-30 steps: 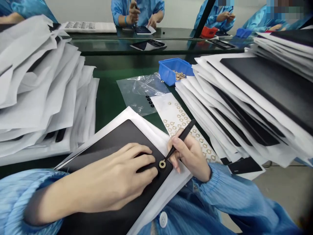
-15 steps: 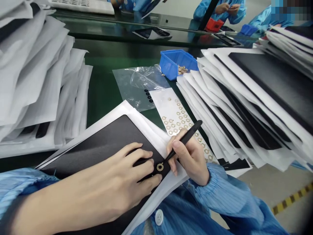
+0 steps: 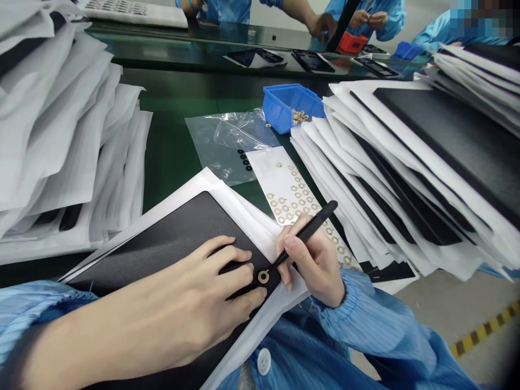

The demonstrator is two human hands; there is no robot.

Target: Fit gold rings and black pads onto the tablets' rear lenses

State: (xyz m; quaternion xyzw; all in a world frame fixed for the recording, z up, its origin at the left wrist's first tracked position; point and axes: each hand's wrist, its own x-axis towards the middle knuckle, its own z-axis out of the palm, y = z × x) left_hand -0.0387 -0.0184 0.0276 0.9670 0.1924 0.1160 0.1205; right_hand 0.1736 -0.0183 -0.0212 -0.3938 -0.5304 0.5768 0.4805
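Note:
My left hand (image 3: 203,298) lies on a black panel (image 3: 182,227), fingers slightly spread, pressing it near one corner. My right hand (image 3: 312,257) is closed around slim black tweezers (image 3: 312,225). Their tip points down at a small gold ring sticker (image 3: 263,277) at the panel's corner, touching or almost touching its edge. Below the panel are white foam sleeves (image 3: 244,208). Just beyond my right hand is a white backing sheet (image 3: 264,168) with rows of similar gold ring stickers.
Stacks of panels in white sleeves rise at left (image 3: 60,135) and right (image 3: 353,162). A blue bin (image 3: 280,108) holds small brass-coloured parts. Beside it lies a clear plastic bag (image 3: 227,135) with several black rings. Co-workers in blue sit across the bench; one hand (image 3: 323,26) reaches over the ledge.
My hands stay almost still, the tweezers' tip remaining at the ring sticker. Across the bench, a co-worker's hand has come into view, and another black panel now lies on the ledge.

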